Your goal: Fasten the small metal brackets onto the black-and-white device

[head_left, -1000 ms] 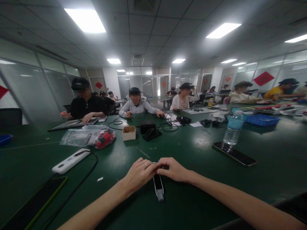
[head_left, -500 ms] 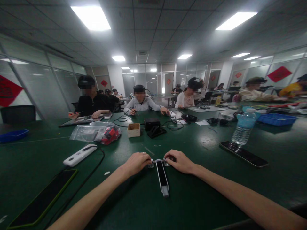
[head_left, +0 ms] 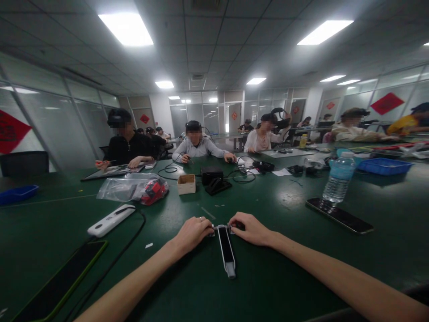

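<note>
On the green table before me lies a slim, long device (head_left: 226, 248) with a black face, a pale rim and a grey tip pointing towards me. At its far end, a small shiny piece (head_left: 212, 230) sticks out to the left, and the fingers of my left hand (head_left: 194, 231) are closed on it. Pinched at the opposite side by my right hand (head_left: 250, 227) is a similar shiny piece (head_left: 231, 230). Fingers hide most of both pieces, so their exact kind is unclear.
To the left are a white power strip (head_left: 112, 220) with a black cable and a green-edged phone (head_left: 63, 279). A plastic bag (head_left: 132, 188), small box (head_left: 186, 184) and black stand (head_left: 217, 185) lie ahead. Rightward are a phone (head_left: 338, 215) and water bottle (head_left: 338, 179). Co-workers sit opposite.
My hands stay at the two sides of the device, almost unmoved. The whole view has shifted slightly. Across the table, a person on the right has raised an arm towards their headgear.
</note>
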`<state>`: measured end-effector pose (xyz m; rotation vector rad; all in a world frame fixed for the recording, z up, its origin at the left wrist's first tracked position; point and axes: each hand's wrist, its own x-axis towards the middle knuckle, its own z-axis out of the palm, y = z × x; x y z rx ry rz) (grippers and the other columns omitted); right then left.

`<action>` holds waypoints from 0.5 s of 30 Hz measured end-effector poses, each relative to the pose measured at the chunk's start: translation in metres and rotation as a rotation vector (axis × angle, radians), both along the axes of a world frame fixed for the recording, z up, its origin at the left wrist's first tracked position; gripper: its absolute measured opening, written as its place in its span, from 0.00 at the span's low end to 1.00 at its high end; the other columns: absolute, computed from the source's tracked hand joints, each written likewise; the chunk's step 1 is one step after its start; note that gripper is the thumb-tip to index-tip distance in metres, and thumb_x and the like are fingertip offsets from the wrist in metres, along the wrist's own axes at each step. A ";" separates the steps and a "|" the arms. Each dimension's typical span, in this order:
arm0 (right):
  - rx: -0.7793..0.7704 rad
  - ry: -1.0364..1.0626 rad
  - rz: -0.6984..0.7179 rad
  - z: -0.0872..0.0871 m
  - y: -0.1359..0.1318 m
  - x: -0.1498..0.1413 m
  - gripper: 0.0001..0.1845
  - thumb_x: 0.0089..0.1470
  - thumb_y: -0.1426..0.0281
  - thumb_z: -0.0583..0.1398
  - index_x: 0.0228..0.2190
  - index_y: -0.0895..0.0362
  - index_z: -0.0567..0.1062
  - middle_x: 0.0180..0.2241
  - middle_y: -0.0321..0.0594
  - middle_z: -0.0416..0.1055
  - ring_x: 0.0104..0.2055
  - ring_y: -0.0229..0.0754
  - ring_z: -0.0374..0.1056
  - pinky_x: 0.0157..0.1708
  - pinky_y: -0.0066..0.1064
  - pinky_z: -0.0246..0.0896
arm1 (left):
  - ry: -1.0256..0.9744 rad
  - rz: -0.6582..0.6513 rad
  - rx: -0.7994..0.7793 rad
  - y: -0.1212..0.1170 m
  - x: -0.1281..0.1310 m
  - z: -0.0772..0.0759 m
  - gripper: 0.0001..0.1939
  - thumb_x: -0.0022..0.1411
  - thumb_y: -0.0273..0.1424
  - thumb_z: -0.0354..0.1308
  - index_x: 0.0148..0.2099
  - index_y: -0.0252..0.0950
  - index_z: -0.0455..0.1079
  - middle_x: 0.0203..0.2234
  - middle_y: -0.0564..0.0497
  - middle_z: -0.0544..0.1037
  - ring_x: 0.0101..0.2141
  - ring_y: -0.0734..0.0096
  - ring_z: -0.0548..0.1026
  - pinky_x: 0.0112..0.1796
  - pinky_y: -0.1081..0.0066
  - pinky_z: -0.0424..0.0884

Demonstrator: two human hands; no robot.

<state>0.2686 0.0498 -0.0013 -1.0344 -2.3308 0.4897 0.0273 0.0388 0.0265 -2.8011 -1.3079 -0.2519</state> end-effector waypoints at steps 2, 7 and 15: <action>-0.006 0.002 0.001 0.001 0.000 0.000 0.10 0.55 0.66 0.56 0.36 0.57 0.73 0.34 0.38 0.68 0.33 0.37 0.64 0.33 0.30 0.61 | -0.011 0.001 0.009 0.000 -0.001 -0.002 0.10 0.65 0.34 0.48 0.40 0.36 0.69 0.35 0.50 0.75 0.34 0.68 0.72 0.34 0.72 0.63; -0.002 -0.005 0.001 0.000 0.001 0.000 0.10 0.55 0.66 0.56 0.36 0.57 0.73 0.34 0.38 0.68 0.34 0.38 0.64 0.34 0.30 0.61 | -0.065 0.029 -0.019 0.003 -0.003 -0.008 0.09 0.64 0.35 0.51 0.40 0.36 0.69 0.35 0.51 0.74 0.35 0.68 0.72 0.34 0.73 0.64; 0.017 -0.009 0.009 -0.003 0.003 0.000 0.10 0.55 0.66 0.56 0.36 0.57 0.73 0.34 0.39 0.69 0.34 0.38 0.64 0.35 0.31 0.62 | -0.126 0.044 -0.081 0.002 -0.001 -0.005 0.08 0.60 0.35 0.55 0.39 0.36 0.69 0.33 0.52 0.75 0.33 0.69 0.72 0.33 0.73 0.64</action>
